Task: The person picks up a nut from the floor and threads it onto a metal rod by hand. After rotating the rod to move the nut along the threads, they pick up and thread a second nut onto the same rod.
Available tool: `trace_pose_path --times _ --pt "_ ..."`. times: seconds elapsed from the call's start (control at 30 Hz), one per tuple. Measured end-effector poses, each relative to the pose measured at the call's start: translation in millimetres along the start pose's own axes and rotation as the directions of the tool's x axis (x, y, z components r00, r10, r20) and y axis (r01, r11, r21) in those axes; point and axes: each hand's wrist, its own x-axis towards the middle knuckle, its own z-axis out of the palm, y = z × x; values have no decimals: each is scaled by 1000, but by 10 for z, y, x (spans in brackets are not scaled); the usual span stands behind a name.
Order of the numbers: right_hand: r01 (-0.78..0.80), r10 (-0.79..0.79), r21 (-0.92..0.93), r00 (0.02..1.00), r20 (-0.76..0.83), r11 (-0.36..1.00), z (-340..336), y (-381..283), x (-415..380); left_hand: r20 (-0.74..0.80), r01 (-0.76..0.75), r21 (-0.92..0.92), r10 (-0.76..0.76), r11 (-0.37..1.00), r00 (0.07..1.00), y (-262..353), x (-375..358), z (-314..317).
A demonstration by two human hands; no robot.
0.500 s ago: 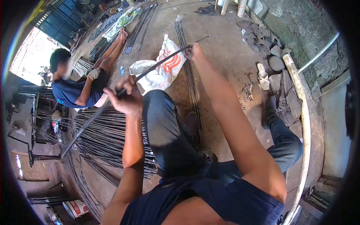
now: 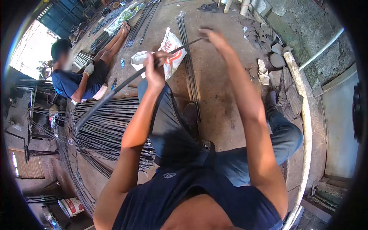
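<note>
My left hand is closed around a long dark metal rod, about midway along it. The rod slants from a thicker near end at the lower left up to a thin far end at the upper right. My right hand is at that far end, its fingers loosened and stretched out over the tip. Motion blurs this hand, and whether it still touches the rod is hard to see. Below the rod lies a white sack with orange print. A large bundle of similar rods lies left of my knee.
At the left a person in a dark shirt sits on the floor, wearing gloves. Several rods lie lengthwise past my foot. Sandals, flat stones and a long pale pole line the right side. A white bucket stands lower left.
My left hand has slid up and right, its fingers now higher on the rod. My right hand has loosened and moved slightly up and right. My right forearm now covers the small round pieces on the floor.
</note>
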Motion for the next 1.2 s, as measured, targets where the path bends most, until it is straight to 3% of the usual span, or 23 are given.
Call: trace_pose_path --times 0.03,0.07,0.13,0.2,0.27,0.43,0.53,0.57,0.6,0.67,0.7,0.73,0.8,0.83,0.87,0.9,0.93,0.97,1.0,1.03,1.07,1.13,1.2 --pt "161 -160 -108 987 13 981 -84 -255 -163 -4 -13 88 14 996 1000 67 5 134" --pt "316 -314 -211 948 42 925 -136 -534 -372 79 -145 39 141 989 987 -18 65 222" --pt "545 -520 -300 838 164 783 -135 -1172 -1017 119 -68 46 62 997 991 5 72 423" --pt "639 -527 -372 768 364 673 -152 -1667 -1708 211 -130 184 91 974 973 -25 100 587" --pt "775 -591 -383 631 503 502 -120 -1954 -2298 201 -72 185 34 980 979 1 41 841" --pt "734 -619 -580 649 442 354 -132 -2135 -3121 379 -94 271 -17 958 925 -511 -25 1472" --pt "662 -704 -677 645 296 322 -300 -2018 -3306 471 -101 12 84 995 878 -514 -153 1940" --pt "584 -699 -746 677 231 318 -424 -1961 -3364 459 -377 26 324 926 827 -452 -199 2070" --pt "500 -693 -807 702 164 315 -523 -1940 -3429 473 -363 -6 323 932 820 -400 -251 2204" --pt "426 -714 -824 699 38 373 -633 -1911 -3613 510 -226 191 100 955 855 -357 -345 2429" --pt "366 -666 -798 744 -58 479 -750 -1857 -3698 638 -288 253 64 924 767 -318 -340 2437" --pt "302 -606 -757 781 -152 579 -856 -1822 -3792 653 -271 231 58 935 755 -376 -388 2457" --pt "204 -572 -793 793 -210 574 -1005 -1731 -3968 578 -573 156 396 804 713 -535 -482 2414" --pt "170 -556 -765 783 -278 622 -1084 -1594 -4025 625 -365 191 174 911 761 -775 -480 2253" --pt "145 -542 -733 769 -339 665 -1148 -1503 -4068 628 -360 187 171 914 759 -988 -528 2232" --pt "87 -518 -757 779 -354 647 -1158 -1456 -4154 395 71 156 -128 985 910 -1196 -578 2196" --pt "81 -507 -754 785 -355 652 -1149 -1385 -4230 164 473 15 -469 881 868 -1384 -622 2142" --pt "58 -513 -776 781 -357 628 -1132 -1301 -4295 154 482 18 -479 876 864 -1583 -627 2095" --pt "38 -519 -798 777 -355 602 -1089 -1233 -4332 136 776 -179 -766 605 629 -1789 -582 2071" --pt "34 -510 -804 789 -343 594 -1017 -1213 -4357 190 904 -364 -933 223 307 -1954 -518 2062" --pt "29 -496 -808 802 -333 588 -933 -1195 -4394 177 903 -370 -938 217 298 -2123 -507 2072" --pt "64 -519 -783 781 -347 619 -748 -1095 -4430 265 686 -727 -935 -32 237 -2448 -533 2178" --pt "-23 -420 -790 838 -350 612 -620 -1097 -4494 270 595 -801 -927 -67 259 -2801 -488 2247"
